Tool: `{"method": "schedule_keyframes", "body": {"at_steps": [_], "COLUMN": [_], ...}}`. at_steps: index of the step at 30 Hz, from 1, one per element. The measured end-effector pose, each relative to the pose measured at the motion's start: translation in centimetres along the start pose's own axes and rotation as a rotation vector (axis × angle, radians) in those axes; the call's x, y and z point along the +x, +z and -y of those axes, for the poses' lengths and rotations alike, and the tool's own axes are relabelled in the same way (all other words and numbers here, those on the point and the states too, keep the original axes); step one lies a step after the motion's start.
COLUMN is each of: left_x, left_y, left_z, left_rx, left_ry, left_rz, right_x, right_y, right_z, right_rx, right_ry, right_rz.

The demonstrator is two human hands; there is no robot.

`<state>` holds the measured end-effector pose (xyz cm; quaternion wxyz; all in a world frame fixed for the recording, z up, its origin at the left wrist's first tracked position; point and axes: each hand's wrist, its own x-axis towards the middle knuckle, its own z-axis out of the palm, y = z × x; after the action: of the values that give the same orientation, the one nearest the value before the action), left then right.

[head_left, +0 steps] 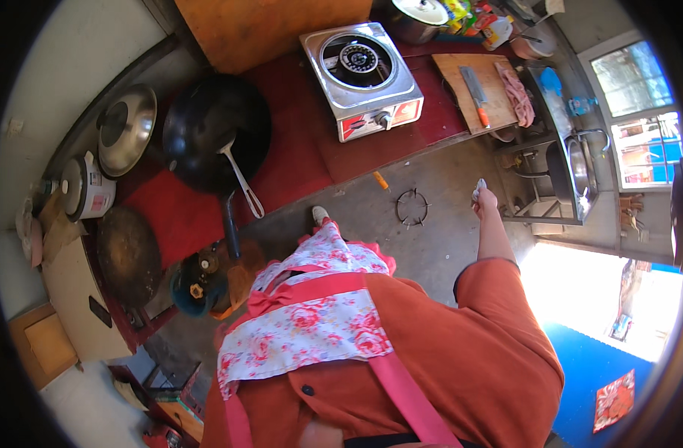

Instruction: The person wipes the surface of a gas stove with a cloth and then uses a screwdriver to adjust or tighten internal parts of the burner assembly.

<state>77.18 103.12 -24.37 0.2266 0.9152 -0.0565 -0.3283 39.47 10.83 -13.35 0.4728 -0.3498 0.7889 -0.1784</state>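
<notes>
My right arm reaches out to the right over the floor. My right hand (pixel 488 202) is closed around a small crumpled white cloth or tissue (pixel 479 186); which of the two I cannot tell. No part of my left hand shows. On the floor to the left of the right hand lies a black metal pot-support ring (pixel 399 207). A short orange piece (pixel 380 180) lies between it and the counter. Above them on the red counter stands a silver gas stove (pixel 382 104), its round burner opening uncovered.
A black wok (pixel 200 123) with a metal spatula (pixel 241 179) rests on the counter's left, near a lid (pixel 138 119) and a rice cooker (pixel 97 190). At right, a cutting board (pixel 450 71) bears a cleaver (pixel 473 84) and raw meat (pixel 515 93), beside a sink stand (pixel 558 218).
</notes>
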Motion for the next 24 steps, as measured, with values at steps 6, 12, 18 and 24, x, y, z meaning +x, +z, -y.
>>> {"method": "schedule_keyframes", "body": {"at_steps": [6,12,18,24], "left_x": [1.3,0.2,1.3,0.2], "left_y": [-0.6,-3.6,0.2,3.8], "left_z": [-18.4,-31.6,-38.5,-47.3], "left_rx": [-0.489,-0.603,-0.498,-0.514], "left_ry": [0.015,0.064,0.142,0.000], "left_rz": [-0.103,-0.142,-0.111,-0.100], "right_x": [-10.0,-13.7,-11.7,0.5], "right_y": [1.4,11.9,19.4,17.5], "right_z": [-0.9,-0.6,3.2,8.7], "right_rx": [0.123,-0.814,-0.996,-0.900], "right_ry": [0.006,-0.981,-1.299,-0.889], "right_rz": [0.112,0.015,0.336,0.147]}}
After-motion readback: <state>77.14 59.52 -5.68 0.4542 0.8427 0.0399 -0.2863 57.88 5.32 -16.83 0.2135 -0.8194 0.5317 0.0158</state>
